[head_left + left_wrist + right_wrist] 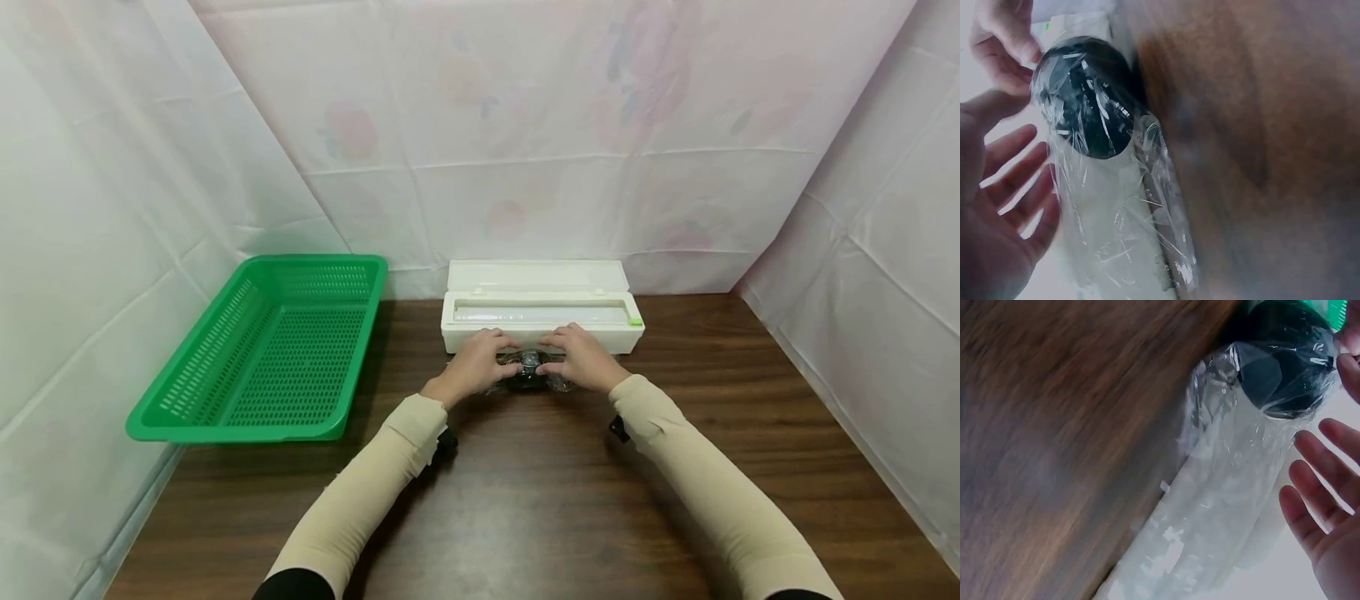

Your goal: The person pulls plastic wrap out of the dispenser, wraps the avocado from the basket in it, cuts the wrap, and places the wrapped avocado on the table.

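Note:
A dark, round object (pixel 528 381) wrapped in clear cling film (pixel 1163 206) sits on the table in front of a white cling film dispenser (pixel 455 337). Loose film trails off both sides of it, creased and glossy in the wrist views. From the left, my left hand (pixel 477 362) rests its thumb on the object's upper edge, with the other fingers spread out beyond it. Mirroring that on the right side, my right hand (pixel 587 358) lays its thumb on the object, its fingers also extended. The object's far side is hidden in the head view.
A green plastic basket (pixel 138 431) with slotted walls stands at the left. The dispenser's lid (pixel 536 273) is raised, and a film roll (pixel 540 314) shows inside. Pale fabric (pixel 465 108) hangs behind and on both sides of the brown wooden table (pixel 510 517).

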{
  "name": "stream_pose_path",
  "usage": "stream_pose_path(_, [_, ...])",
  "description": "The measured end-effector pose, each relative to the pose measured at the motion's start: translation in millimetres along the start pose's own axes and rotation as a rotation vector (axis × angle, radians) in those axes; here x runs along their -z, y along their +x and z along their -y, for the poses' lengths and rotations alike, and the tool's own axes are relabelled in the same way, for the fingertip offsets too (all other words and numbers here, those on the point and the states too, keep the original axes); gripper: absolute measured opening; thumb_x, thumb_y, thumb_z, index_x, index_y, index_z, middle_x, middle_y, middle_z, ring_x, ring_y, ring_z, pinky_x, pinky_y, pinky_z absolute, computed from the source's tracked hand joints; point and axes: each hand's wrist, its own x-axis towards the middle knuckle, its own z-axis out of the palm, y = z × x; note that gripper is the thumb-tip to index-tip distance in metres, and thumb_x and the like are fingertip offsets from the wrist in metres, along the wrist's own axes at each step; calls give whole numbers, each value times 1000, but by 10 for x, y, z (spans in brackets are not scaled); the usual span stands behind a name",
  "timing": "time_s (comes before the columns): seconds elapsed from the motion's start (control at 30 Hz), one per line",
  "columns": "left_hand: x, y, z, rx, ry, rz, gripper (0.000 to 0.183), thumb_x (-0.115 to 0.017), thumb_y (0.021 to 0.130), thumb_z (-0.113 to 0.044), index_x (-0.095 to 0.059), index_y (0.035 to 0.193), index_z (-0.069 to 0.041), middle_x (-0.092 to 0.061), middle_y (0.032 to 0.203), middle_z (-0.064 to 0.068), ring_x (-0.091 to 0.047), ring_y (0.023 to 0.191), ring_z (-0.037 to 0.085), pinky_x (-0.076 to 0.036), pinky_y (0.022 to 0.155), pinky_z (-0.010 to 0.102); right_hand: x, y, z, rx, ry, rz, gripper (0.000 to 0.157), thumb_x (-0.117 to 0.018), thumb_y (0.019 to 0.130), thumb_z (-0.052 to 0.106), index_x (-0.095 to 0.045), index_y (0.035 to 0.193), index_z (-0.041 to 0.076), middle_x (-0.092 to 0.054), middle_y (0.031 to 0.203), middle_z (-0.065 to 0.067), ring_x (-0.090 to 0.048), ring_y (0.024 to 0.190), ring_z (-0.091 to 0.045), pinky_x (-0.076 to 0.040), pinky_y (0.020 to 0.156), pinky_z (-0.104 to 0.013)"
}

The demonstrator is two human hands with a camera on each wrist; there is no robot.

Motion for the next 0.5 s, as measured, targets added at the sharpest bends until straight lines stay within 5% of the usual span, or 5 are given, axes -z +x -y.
stream_pose_path(0.2, [2,27,-9,11,46,121,55,-71,88,-40,-62,132,-9,-62,134,8,-54,128,28,-41,109,41,-37,19,-11,57,-63,33,56,-77,80,36,-66,124,3,-67,123,-12,-59,110,-31,-50,95,-46])
stream_pose_path(0.5, [-27,23,35,-50,26,48,47,-74,84,-36,-69,122,-9,-70,122,5,-60,119,25,-44,106,38,-63,-3,-18,153,-40,-82,43,-80,77,30,-74,107,1,-74,106,-9,-61,98,-25,-52,87,-40])
